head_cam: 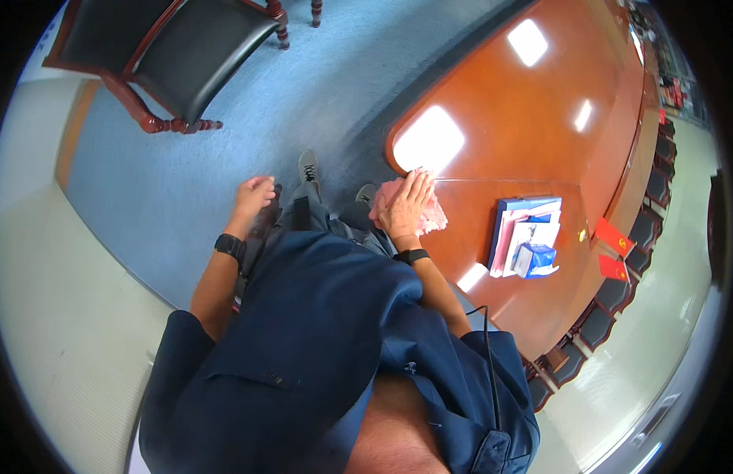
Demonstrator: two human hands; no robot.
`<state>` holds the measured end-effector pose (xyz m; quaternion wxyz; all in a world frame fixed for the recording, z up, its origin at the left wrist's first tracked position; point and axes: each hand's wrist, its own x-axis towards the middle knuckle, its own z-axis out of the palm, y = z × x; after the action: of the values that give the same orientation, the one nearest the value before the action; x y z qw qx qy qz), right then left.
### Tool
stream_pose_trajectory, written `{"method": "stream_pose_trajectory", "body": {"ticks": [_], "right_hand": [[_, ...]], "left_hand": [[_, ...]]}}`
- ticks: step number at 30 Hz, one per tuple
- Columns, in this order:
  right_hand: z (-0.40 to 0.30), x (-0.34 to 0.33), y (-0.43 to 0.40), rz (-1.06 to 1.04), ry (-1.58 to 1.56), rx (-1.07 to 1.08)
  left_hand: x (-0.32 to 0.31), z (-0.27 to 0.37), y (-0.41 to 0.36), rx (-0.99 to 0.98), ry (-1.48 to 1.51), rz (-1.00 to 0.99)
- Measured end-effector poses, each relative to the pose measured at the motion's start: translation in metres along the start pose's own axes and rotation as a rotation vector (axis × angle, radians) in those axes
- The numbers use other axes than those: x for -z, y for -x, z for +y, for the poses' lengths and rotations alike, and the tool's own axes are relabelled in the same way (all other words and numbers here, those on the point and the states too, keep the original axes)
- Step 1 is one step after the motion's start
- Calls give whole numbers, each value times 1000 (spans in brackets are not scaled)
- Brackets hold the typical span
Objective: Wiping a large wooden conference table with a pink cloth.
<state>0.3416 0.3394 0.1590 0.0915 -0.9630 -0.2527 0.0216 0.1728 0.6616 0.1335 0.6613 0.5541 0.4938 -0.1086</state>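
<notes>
My right hand [406, 207] lies flat over a pink cloth [434, 220] at the near edge of a polished brown wooden table [520, 136]. The cloth spreads out around the fingers and palm, and part of it reaches past the table's edge. On the left, my left hand [255, 194] hangs above the blue floor beside my leg, its fingers loosely curled with nothing seen in them. To the right of the cloth, a blue folder [495, 237] lies on the table under papers [514, 234] and a blue-and-white soft pack [535, 259].
A dark-padded wooden chair [206, 53] stands at the upper left. Small red flags [615, 237] stand on the table's far part, with a row of chairs [597, 326] beyond. A pale wall or panel [70, 308] curves along the left.
</notes>
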Motion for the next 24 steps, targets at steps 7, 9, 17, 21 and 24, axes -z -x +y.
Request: {"method": "stream_pose_trajectory", "body": {"ticks": [7,9,17,21,24], "right_hand": [[8,14,-55,45,87,-220],[13,14,-53,25,1,-188],[26,-5,-10,-82,105,-6],[7,-5,-43,-100,169,65],[6,-14,-80,-38,235,170]], "left_hand": [[32,-40,29,28,57,145],[39,-49,30,22,110,166],[50,-93,19,23,271,198],[54,-79,17,95,218,185],[60,-68,10,77,167,200]]}}
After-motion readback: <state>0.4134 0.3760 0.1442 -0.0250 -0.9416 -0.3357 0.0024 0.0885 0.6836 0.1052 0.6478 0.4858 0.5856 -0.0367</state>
